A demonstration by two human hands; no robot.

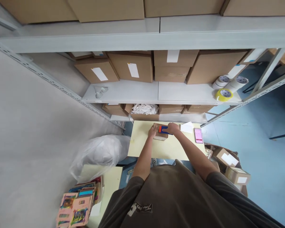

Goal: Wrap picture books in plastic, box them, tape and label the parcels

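A small brown cardboard box [160, 136] sits on a pale yellow table [142, 142] in front of me. My left hand [152, 131] rests against the box's left side, fingers curled on it. My right hand [173, 128] is closed round a red and blue tape dispenser [162, 129] lying on top of the box. Both forearms reach forward from my dark brown shirt.
A pink phone [198, 135] and white paper [187, 127] lie on the table's right. Grey shelving [156, 91] behind holds cardboard boxes and tape rolls [224, 94]. A plastic bag [102, 151] lies left, colourful booklets [78, 205] lower left, small boxes [230, 164] on the blue floor right.
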